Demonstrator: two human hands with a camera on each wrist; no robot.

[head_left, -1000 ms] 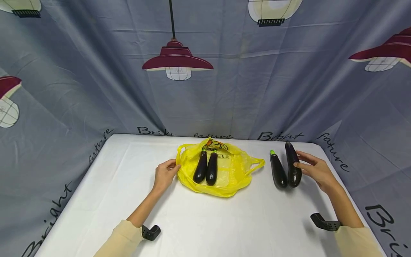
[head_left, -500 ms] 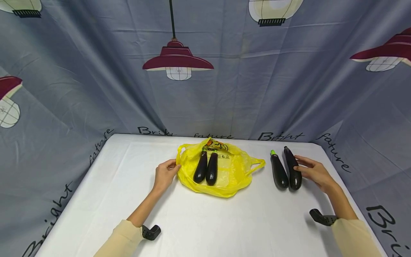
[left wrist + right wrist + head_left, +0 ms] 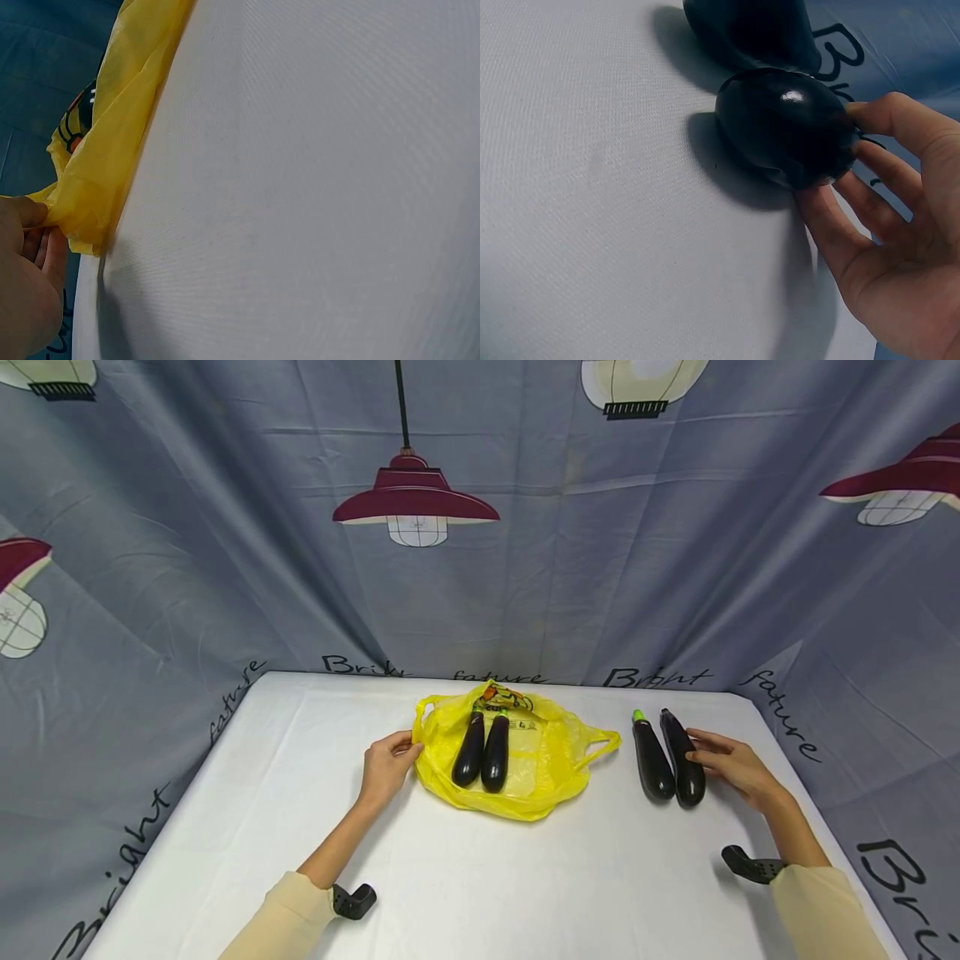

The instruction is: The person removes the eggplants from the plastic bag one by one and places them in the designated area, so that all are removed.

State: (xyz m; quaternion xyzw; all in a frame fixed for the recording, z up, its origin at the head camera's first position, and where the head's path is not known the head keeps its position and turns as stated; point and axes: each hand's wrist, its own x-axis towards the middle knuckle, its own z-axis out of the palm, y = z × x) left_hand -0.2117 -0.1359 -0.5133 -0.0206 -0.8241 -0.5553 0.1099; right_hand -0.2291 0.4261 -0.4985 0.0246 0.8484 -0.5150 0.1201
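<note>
Presently, one yellow plastic bag (image 3: 543,764), lying spread and open-mouthed on the white surface (image 3: 525,885); my left grip (image 3: 388,768) pinches its left edge. Contents: two dark eggplants (image 3: 468,753), side by side, stems pointing away from me. Right of the bag, also on the surface: one green-stemmed eggplant (image 3: 652,760) and, just beside it, one dark-tipped eggplant (image 3: 679,766), with the thumb and fingers of my right grip (image 3: 738,770) clamped on it. Behind: grey-blue cloth (image 3: 540,602), printed with lamps and lettering.
</note>
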